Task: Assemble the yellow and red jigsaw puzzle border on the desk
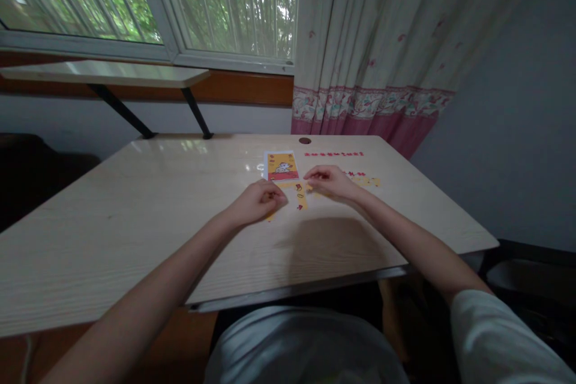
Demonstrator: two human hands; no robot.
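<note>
My left hand (258, 201) rests on the light wooden table (135, 222) with its fingers curled over the left end of a row of small yellow puzzle pieces (300, 197). My right hand (330, 181) lies just to the right, fingertips pinched together over pieces there; what they hold is too small to see. Behind both hands lies a yellow picture card (281, 165) with a cartoon figure. A line of small red pieces (333, 154) runs along the far side, and more yellow pieces (368, 180) lie to the right of my right hand.
A round cable hole (305, 140) sits near the table's far edge. Behind stand a window (157, 0), a narrow shelf on black brackets (103, 74) and a floral curtain (382, 42). A dark seat (31, 168) is at the left.
</note>
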